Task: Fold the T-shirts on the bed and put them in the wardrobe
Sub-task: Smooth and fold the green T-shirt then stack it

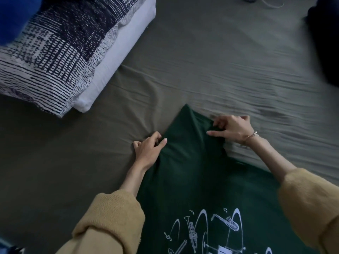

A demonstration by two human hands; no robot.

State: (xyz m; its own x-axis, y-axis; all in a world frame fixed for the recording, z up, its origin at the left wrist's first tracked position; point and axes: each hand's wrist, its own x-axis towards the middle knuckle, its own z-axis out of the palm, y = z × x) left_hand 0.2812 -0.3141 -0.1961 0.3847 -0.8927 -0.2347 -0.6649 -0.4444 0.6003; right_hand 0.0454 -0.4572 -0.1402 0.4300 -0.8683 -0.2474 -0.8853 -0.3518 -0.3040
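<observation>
Dark green T-shirt (185,173) with a white instrument print lies spread on the olive bed sheet (201,61), well apart from the patterned pillow (55,57). Folding looks barely begun: no finished fold shows and no wardrobe is in view. Left hand (146,151) sits at the shirt's pillow-side edge, fingers curled, seemingly pinching cloth there. Right hand (231,129) grips bunched fabric at the edge away from the pillow, forefinger extended.
</observation>
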